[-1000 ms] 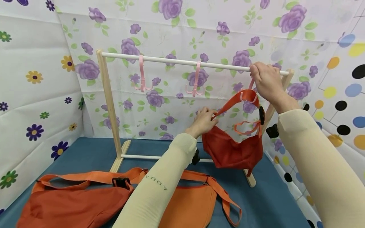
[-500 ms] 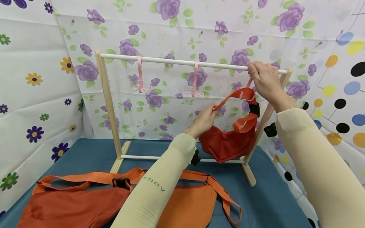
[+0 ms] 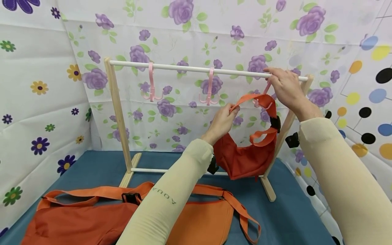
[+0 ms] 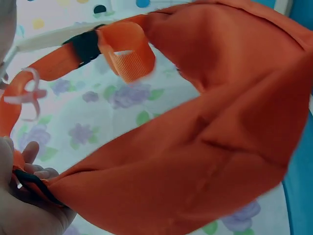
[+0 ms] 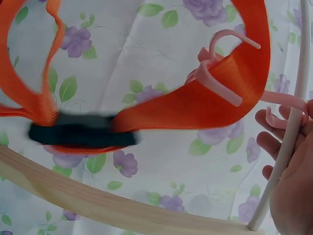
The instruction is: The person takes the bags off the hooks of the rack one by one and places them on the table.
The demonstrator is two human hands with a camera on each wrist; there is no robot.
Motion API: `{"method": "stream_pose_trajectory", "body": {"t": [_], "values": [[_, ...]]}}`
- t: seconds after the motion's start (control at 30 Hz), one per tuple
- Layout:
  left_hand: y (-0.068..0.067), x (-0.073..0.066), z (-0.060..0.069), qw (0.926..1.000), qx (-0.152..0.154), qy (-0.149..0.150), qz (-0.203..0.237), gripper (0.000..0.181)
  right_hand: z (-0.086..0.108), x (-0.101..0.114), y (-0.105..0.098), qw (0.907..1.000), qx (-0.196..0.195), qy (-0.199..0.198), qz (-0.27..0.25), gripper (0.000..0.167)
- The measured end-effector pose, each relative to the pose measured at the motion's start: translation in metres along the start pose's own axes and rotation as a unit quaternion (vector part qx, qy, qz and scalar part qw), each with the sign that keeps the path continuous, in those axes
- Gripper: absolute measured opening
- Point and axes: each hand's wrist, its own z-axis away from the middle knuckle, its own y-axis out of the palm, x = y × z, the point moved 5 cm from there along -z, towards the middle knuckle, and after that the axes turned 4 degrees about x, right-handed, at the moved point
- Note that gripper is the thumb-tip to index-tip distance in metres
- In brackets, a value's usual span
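A red waist bag (image 3: 245, 160) hangs by its orange strap (image 5: 171, 105) over the prongs of the rightmost pink hook (image 5: 217, 85). My left hand (image 3: 222, 120) pinches the strap near its left end; the left wrist view shows the thumb and fingers (image 4: 36, 169) on the bag's narrow end. At the right end of the white rod (image 3: 183, 69), my right hand (image 3: 286, 86) has its fingers round the rod by the hook's top. A black buckle (image 3: 275, 124) hangs on the strap's right side, with a loose strap loop beside it.
Two more pink hooks (image 3: 151, 85) hang from the rod, which spans a wooden stand (image 3: 117, 115). On the blue table (image 3: 101, 161) lie another red bag (image 3: 79, 223) and an orange bag (image 3: 203, 221), partly behind my left forearm. Patterned sheets surround the table.
My left hand has risen and moved slightly right, raising the strap's left part. The bag swung left, then dipped slightly. My right hand's fingers have lifted a little off the rod's top.
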Motion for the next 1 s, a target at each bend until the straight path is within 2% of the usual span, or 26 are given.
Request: {"method": "stream_pose_trajectory", "body": {"t": [0.23, 0.43, 0.53, 0.63, 0.8, 0.87, 1.0], "values": [[0.002, -0.025, -0.001, 0.9997, 0.006, 0.019, -0.012, 0.025, 0.001, 0.0, -0.001, 1.0, 0.005, -0.001, 0.008, 0.051], [0.004, -0.039, -0.006, 0.9996, 0.013, 0.024, -0.008, 0.027, -0.001, 0.002, -0.002, 0.9997, 0.02, 0.008, 0.007, 0.051], [0.007, -0.045, -0.008, 0.9995, 0.024, 0.017, 0.01, 0.03, -0.001, 0.002, -0.002, 0.9996, 0.027, 0.01, 0.0, 0.051], [0.011, -0.05, -0.009, 0.9979, 0.044, 0.016, 0.045, 0.035, 0.0, 0.002, -0.001, 0.9993, 0.036, 0.01, -0.007, 0.052], [0.02, -0.061, -0.01, 0.9912, 0.088, 0.043, 0.09, 0.037, 0.002, 0.002, -0.003, 0.9993, 0.037, 0.004, -0.009, 0.051], [0.022, -0.063, -0.01, 0.9896, 0.094, 0.047, 0.098, 0.035, 0.002, 0.002, -0.003, 0.9992, 0.038, 0.002, -0.011, 0.051], [0.023, -0.062, -0.009, 0.9903, 0.085, 0.04, 0.103, 0.034, 0.002, 0.001, -0.004, 0.999, 0.043, 0.0, -0.012, 0.051]]}}
